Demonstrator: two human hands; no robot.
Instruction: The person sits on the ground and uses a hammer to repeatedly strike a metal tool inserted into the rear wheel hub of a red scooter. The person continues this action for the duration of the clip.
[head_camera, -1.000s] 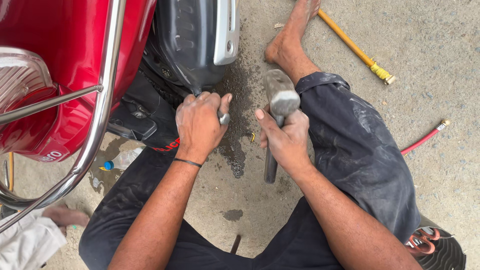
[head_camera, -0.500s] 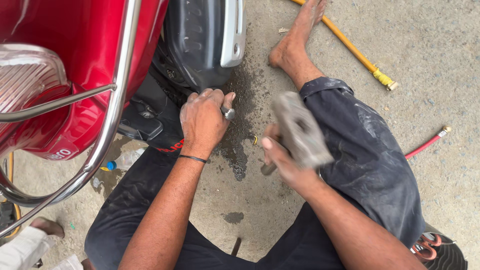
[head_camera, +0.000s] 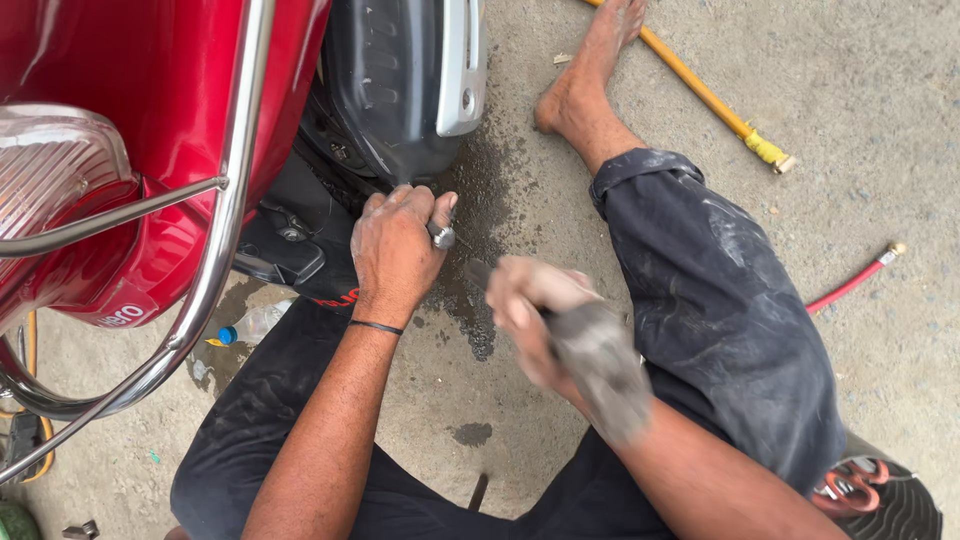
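Trousers (head_camera: 700, 300) dark, dust-smeared, nearest the camera; person sits on the floor (head_camera: 880, 120), knees spread, bare foot (head_camera: 585, 85) stretched out ahead.

Right hand (head_camera: 535, 315) motion-blurred, grip clamped on a hammer (head_camera: 595, 365), grey head near the forearm, handle running up-left toward the left hand. Hammer is mid-air over the floor between the knees.

Left hand (head_camera: 395, 250) fisted around a short metal tool (head_camera: 443, 237); only its silver end shows past the thumb, rest hidden in the fist. Hand is pressed against the scooter's black underside (head_camera: 400, 90). Thin black band (head_camera: 375, 326) on that wrist.

Floor: bare grey concrete, rough, gritty. Dark wet stain (head_camera: 480, 300) running from under the scooter down between the hands, smaller spot (head_camera: 472, 434) nearer the body.

Scooter (head_camera: 130, 90) red, upper left, chrome guard rail (head_camera: 215, 260) and clear tail lamp (head_camera: 60, 170). Plastic bottle (head_camera: 250, 325) with blue cap lying beneath it.

Farther out: yellow hose (head_camera: 710, 100) past the foot, red hose (head_camera: 850, 285) at right, well apart. Red-handled pliers (head_camera: 850, 485) at lower right beside the thigh.
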